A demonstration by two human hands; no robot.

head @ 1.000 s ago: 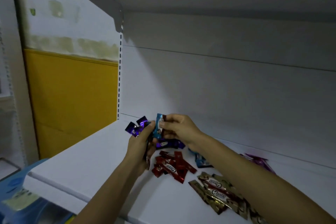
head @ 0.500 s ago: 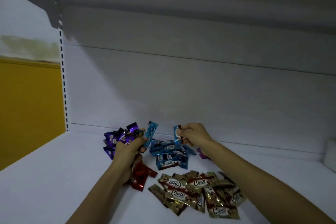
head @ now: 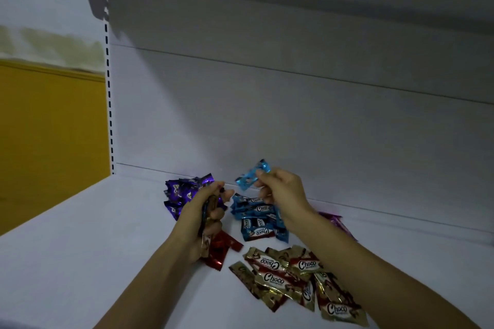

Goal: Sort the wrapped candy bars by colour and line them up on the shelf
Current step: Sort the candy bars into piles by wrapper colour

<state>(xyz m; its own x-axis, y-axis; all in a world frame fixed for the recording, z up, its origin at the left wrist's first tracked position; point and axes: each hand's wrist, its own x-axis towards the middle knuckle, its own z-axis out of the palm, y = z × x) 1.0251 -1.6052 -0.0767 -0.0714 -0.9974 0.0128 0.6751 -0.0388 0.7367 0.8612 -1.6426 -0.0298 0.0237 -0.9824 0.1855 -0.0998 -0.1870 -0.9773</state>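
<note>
The right hand (head: 283, 191) pinches one blue bar (head: 251, 176) between thumb and fingertips and holds it in the air, clear of the shelf (head: 80, 254). The bar sticks out to that hand's left and is tilted. The left hand (head: 201, 212) has its fingers curled round a thin stack (head: 208, 208) of bars seen edge-on, whose colour cannot be told.

The two hands are near each other but apart. Just beyond the left hand and to its left lies the purple pile (head: 181, 191), partly hidden by the knuckles. The blue pile (head: 256, 222) lies on the shelf below the right hand, between the two wrists. A few red bars (head: 223, 250) lie under the left wrist, poking out on its right side. Nearer than both hands, the gold pile (head: 283, 275) spreads between the forearms and runs under the right one. To the right of the right wrist some pink bars (head: 334, 219) show, mostly hidden behind the forearm.

The white back panel (head: 294, 115) rises beyond both hands, and a yellow wall (head: 50, 136) stands well to the left of the left hand
</note>
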